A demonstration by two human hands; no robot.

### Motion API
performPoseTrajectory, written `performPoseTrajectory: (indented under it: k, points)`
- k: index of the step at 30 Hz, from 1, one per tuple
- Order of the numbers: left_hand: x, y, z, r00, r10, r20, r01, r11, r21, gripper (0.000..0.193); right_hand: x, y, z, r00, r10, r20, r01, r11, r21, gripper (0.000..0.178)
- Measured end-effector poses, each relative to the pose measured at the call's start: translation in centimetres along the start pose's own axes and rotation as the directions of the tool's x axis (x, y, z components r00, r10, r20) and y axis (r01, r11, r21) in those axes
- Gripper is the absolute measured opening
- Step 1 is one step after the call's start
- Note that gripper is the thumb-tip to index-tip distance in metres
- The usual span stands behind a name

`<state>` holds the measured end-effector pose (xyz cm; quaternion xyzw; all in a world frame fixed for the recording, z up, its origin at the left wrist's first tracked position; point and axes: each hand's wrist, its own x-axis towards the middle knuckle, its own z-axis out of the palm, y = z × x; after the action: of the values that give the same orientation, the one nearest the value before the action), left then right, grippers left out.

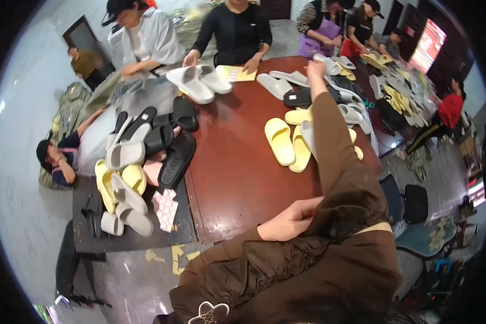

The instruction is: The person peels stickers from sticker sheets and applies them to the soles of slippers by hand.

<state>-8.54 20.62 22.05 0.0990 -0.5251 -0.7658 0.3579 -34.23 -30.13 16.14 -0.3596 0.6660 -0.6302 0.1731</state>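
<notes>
My right arm stretches across the table, and my right hand (316, 71) is at the far side with its fingers drawn together. Beside it are a pair of light grey slippers (328, 64) and another grey slipper (294, 78); what its fingers hold, if anything, is hidden. Close to my body, my left hand (290, 221) is curled against the brown right sleeve, its fingertips hidden there. Under and left of my right arm lie yellow slippers (279, 141) and a black slipper (298, 98).
A mixed heap of grey, black and yellow slippers (125, 156) covers the left of the red-brown table (237, 183). Across it, a person in black (235, 32) holds white slippers (191, 84) beside a yellow printed sheet (236, 73). More people and slippers are around the far-right table.
</notes>
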Motion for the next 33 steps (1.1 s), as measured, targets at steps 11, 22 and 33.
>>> performPoseTrajectory:
  k: [11,22,33]
  points:
    - [-10.5,9.4,-27.3,0.334,0.473,-0.815,-0.538,0.806,0.248,0.024,-38.0,-11.4,-6.0,0.256,-0.579,0.774,0.089,0.812,0.577,0.022]
    - [-20.9,16.3,-41.2,-0.519,0.303,-0.799,-0.402,0.738,0.542,0.007,-58.4,-13.5,-12.2,-0.338,-0.384,0.859,-0.759,0.651,-0.007,0.009]
    - [-21.1,9.8,-34.9,0.254,0.467,-0.847,0.16,0.844,0.513,0.017,-47.8,-6.6,-15.3,-0.375,-0.443,0.815,-0.25,0.894,0.371,0.027]
